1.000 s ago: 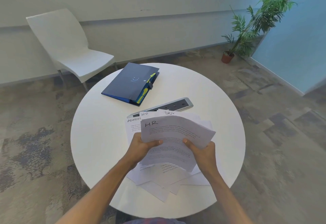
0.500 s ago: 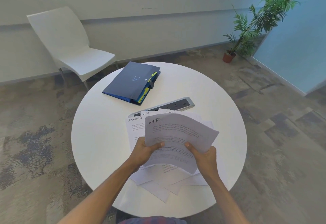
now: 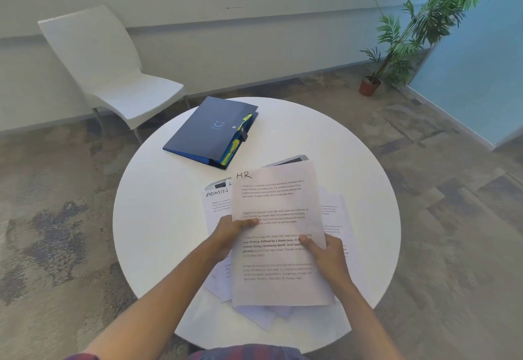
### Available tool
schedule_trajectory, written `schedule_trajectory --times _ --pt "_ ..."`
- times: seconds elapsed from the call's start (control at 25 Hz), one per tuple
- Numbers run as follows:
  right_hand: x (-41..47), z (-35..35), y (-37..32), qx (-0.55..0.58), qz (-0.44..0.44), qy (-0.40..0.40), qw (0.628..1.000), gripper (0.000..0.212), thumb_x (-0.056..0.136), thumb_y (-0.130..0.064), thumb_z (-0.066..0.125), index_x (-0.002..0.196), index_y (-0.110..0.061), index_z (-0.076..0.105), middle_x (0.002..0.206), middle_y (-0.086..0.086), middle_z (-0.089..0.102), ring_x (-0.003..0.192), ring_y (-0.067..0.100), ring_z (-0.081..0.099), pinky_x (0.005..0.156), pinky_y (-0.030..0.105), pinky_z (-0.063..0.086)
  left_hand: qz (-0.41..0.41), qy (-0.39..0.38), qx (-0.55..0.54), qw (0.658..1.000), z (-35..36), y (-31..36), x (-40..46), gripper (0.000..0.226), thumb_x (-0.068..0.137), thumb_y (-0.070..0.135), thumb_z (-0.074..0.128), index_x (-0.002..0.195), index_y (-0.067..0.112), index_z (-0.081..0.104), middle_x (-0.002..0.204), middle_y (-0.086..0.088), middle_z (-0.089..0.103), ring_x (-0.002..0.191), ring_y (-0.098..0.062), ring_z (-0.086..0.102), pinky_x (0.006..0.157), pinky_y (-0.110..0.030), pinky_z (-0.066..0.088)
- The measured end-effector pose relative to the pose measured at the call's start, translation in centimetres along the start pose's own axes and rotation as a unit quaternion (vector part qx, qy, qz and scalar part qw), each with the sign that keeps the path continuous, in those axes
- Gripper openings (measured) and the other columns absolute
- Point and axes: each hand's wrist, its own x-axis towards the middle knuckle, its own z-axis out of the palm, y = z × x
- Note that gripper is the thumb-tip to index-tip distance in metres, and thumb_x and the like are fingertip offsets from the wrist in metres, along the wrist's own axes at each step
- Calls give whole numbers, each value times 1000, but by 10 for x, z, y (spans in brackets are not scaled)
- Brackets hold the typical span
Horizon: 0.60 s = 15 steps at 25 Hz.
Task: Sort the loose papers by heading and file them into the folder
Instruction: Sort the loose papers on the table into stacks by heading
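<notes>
I hold the white printed sheet headed HR (image 3: 278, 235) over the round white table (image 3: 158, 218), long axis running away from me, heading at the far end. My left hand (image 3: 230, 232) pinches its left edge, my right hand (image 3: 328, 257) its right edge, thumbs on top.

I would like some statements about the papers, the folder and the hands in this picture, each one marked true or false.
1. The top sheet is headed HR. True.
2. Both the left hand and the right hand hold that sheet. True.
3. The folder lies open. False: it is shut, with yellow tabs at its edge.
4. A sheet headed ADMIN lies partly under the HR sheet. True.
5. The folder rests on the chair. False: it lies on the round table.
6. The plant stands on the table. False: it stands on the floor.
</notes>
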Motion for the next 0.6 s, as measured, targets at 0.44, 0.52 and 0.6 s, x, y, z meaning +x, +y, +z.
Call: schedule_trajectory --times 0.44,0.52,0.6 --pt "49 -44 11 2 44 95 995 13 86 -19 77 98 -14 76 94 2 79 90 26 74 89 52 57 73 257 347 899 -39 25 108 29 88 23 60 113 12 69 106 -7 71 98 -27 65 87 -39 54" --pt "56 -47 8 -1 46 98 994 14 86 -19 76 99 -14 76 96 1 79 92 25 74 90 51 57 66 270 453 847 -43 32 126 34 90 31 56 118 13 64 111 -8 66 103 -28 62 91 -42 52" --pt "64 -48 6 -4 47 100 994 14 86 -20 76 99 -15 76 96 0 79 92 24 74 90 49 57 60 281 523 803 -42 42 143 37 94 37 53 119 11 62 116 -10 60 109 -29 57 95 -44 48"
